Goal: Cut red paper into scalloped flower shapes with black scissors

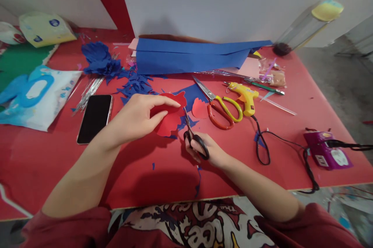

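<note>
Maroon shirt lettering includes "The". Left fingers grip wavy-edged red paper; right fingers hold black-handled scissors, metal blades at its edge. Just beyond the right fingers lie one loose red piece, one red-and-yellow-handled pair, one yellow glue gun; left of the left fingers, one phone on the desk.

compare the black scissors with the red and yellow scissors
The black scissors have dark handles, while the red and yellow scissors have one handle of each colour. The black scissors are held in the right hand; the red and yellow scissors lie on the table. The black scissors look smaller than the red and yellow scissors. Both have metal blades.
</note>
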The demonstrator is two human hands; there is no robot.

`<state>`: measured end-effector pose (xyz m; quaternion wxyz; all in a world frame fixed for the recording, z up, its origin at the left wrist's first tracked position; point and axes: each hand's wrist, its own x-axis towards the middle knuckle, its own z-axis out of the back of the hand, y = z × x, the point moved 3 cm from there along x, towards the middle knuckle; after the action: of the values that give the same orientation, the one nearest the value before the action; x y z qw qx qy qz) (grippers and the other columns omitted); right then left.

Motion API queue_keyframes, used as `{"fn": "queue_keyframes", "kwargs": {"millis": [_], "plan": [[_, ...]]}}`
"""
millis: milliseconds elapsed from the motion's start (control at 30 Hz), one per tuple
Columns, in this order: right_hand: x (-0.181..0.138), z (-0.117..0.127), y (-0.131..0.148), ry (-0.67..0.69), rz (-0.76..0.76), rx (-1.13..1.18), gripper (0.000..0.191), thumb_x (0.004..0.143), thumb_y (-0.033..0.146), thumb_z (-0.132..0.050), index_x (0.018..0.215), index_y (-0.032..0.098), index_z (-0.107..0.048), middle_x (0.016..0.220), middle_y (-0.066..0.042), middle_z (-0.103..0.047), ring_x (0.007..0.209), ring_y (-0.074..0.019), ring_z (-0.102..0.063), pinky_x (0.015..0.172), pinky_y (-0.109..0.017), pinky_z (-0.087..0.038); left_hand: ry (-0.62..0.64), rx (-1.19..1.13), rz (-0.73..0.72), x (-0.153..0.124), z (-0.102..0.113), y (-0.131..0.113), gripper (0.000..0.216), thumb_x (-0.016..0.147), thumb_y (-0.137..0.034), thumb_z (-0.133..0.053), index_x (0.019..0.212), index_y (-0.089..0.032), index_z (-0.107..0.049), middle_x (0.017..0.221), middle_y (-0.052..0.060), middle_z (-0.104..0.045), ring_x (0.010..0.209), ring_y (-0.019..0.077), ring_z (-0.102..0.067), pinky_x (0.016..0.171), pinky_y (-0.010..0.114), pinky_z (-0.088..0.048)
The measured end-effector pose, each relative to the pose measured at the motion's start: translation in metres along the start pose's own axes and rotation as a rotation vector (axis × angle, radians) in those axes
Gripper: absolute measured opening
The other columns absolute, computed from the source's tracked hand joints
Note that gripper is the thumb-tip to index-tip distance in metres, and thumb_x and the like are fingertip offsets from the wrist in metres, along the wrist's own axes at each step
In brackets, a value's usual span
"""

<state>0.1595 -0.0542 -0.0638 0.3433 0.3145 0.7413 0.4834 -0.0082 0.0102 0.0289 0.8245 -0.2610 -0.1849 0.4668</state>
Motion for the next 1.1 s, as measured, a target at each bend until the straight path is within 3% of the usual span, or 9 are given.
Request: {"fn": "queue_keyframes", "kwargs": {"millis": [533,1100], "plan": [[0.0001,-0.0004,-0.0028,-0.024,-0.042,0.072,0.051,0.072,0.066,-0.058,0.064,0.019,-0.04,0.045,0.008,-0.041,0.032,-0.0043,-0.035,0.031,-0.017,-0.027,-0.024,-0.047,0.027,0.0018,-0.0018,0.0012,0.028,0.079,-0.017,-0.05,0.099,-0.022,-0.068,0.104,-0.002,-0.071,0.099,0.0147,-0.064,0.092,0.024,-0.047],[-0.0019,-0.0022,-0.0006,0.127,0.045,0.076,0.047,0.079,0.064,-0.051,0.07,0.018,-0.043,0.053,0.006,-0.041,0.04,-0.0075,-0.04,0.038,-0.02,-0.032,0.04,-0.042,0.008,0.0023,-0.0009,0.0003,0.029,0.079,-0.019,-0.05,0.1,-0.025,-0.069,0.101,-0.004,-0.072,0.092,0.0148,-0.066,0.089,0.025,-0.048]]}}
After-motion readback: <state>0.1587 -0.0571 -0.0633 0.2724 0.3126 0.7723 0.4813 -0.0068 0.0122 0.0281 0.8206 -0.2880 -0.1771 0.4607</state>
